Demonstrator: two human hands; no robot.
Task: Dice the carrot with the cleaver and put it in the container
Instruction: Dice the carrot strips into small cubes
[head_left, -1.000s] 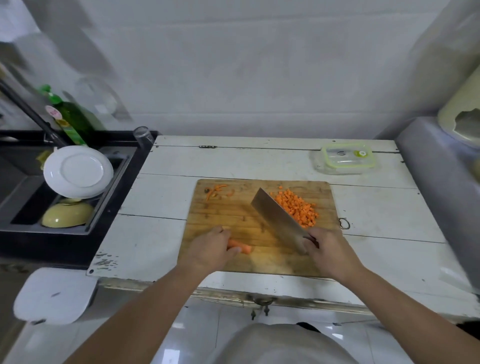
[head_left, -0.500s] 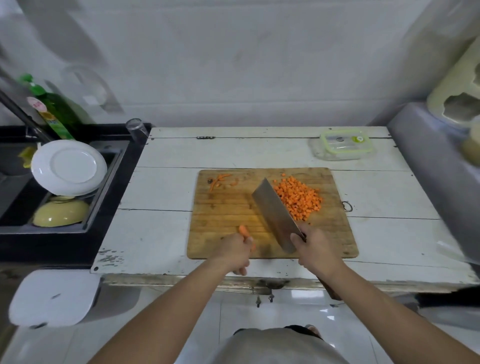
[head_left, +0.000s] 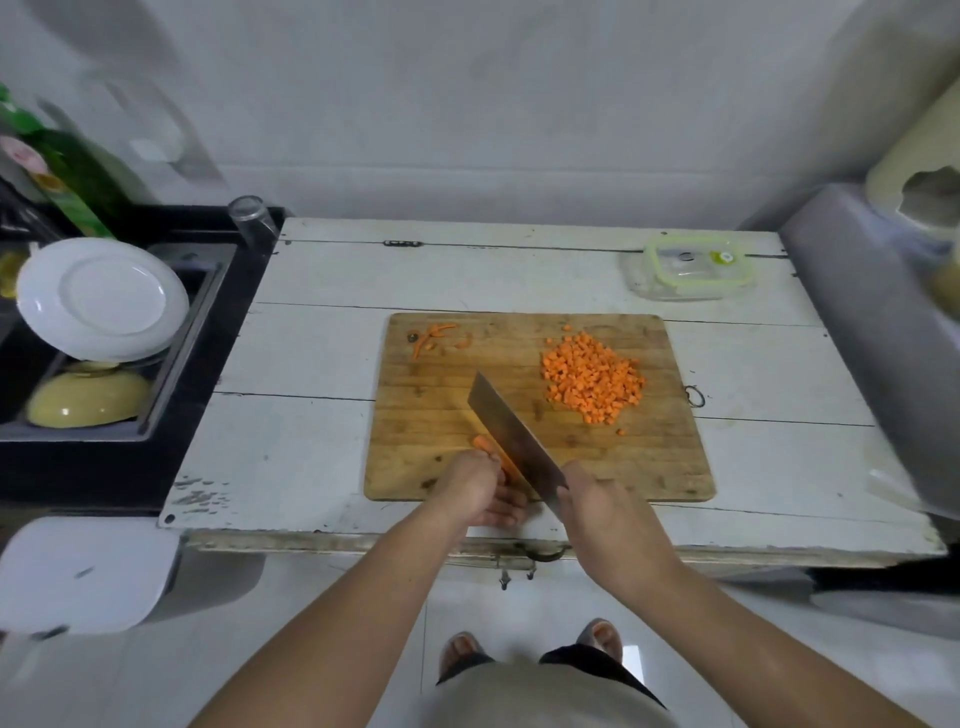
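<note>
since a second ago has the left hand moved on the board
Yes. The left hand slid with the carrot piece toward the cutting board's near edge, now overhanging it.

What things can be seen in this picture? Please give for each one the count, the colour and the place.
carrot piece: one, orange, near edge of the board, held under the left hand
diced carrot: one heap, orange, far right part of the board
carrot scraps: a few, orange, far left corner of the board
cleaver: one, steel grey, blade against the carrot piece
cutting board: one, brown wood, middle of the table
container: one, clear with green rim, lidded, far right of the table
table: one, white, worn
plate: one, white, over the sink
bowl: one, yellow, upside down below the plate
glass: one, clear, sink corner
bottle: one, green, far left
left hand: holds the carrot piece
right hand: grips the cleaver
</note>
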